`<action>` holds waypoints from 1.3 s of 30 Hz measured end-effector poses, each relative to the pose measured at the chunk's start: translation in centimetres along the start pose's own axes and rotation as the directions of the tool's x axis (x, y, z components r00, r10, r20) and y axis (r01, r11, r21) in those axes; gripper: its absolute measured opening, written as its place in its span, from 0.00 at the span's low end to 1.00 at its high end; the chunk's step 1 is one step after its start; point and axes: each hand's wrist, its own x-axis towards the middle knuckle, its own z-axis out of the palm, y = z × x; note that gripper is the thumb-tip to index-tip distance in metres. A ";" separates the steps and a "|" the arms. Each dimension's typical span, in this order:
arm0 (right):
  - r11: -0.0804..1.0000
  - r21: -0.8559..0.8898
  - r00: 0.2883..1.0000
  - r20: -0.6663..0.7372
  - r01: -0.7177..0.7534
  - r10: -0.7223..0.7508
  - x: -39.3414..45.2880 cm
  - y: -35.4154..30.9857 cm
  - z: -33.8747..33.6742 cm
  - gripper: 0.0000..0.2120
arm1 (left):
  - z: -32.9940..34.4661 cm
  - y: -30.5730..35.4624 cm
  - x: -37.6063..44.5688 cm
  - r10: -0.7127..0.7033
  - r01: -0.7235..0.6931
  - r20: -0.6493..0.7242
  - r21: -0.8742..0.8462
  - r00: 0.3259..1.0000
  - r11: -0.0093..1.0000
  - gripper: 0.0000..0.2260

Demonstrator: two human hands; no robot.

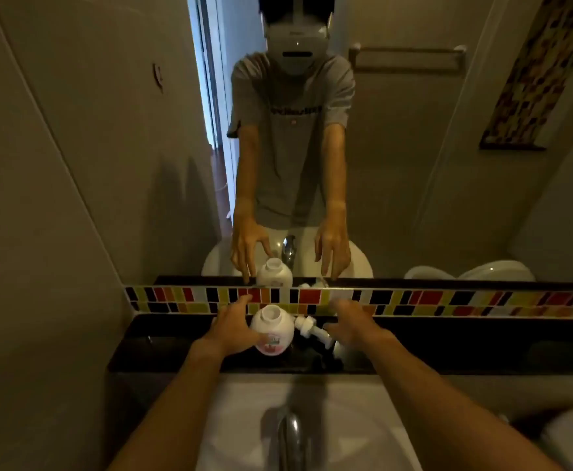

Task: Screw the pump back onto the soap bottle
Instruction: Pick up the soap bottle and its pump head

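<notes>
Spread fingers of the left hand (pixel 231 329) touch the side of the uncapped soap bottle (pixel 272 329), apparently to steady it on the dark ledge (pixel 448 341). Just right of the bottle lies the pump (pixel 310 328), on its side, with the open, empty right hand (pixel 353 326) reaching over it.
</notes>
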 end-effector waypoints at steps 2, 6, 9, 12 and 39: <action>0.987 -0.158 1.000 -0.010 -0.007 0.006 0.8 0.5 1.7 0.20 | 1.0 -0.6 0.7 0.022 -0.022 -0.023 0.006 0.999 1.000 0.47; 0.970 -0.242 0.999 -0.028 -0.022 0.016 2.0 1.5 5.5 0.23 | 3.3 -2.0 1.4 0.123 -0.130 -0.080 -0.090 0.989 0.987 0.41; 0.977 -0.211 0.997 -0.071 -0.026 0.011 2.7 2.3 7.2 0.21 | 4.1 -2.2 1.6 0.172 -0.184 -0.106 -0.118 0.979 0.976 0.37; 0.983 -0.186 0.989 -0.142 0.005 -0.032 2.8 3.0 8.0 0.18 | 4.5 -2.3 2.0 0.180 -0.192 -0.096 -0.134 0.979 0.972 0.35; 0.905 -0.132 0.864 -0.268 0.405 -0.426 -5.0 -0.5 -5.8 0.11 | 1.2 4.5 -4.0 0.286 -0.282 -0.306 0.056 0.908 0.958 0.32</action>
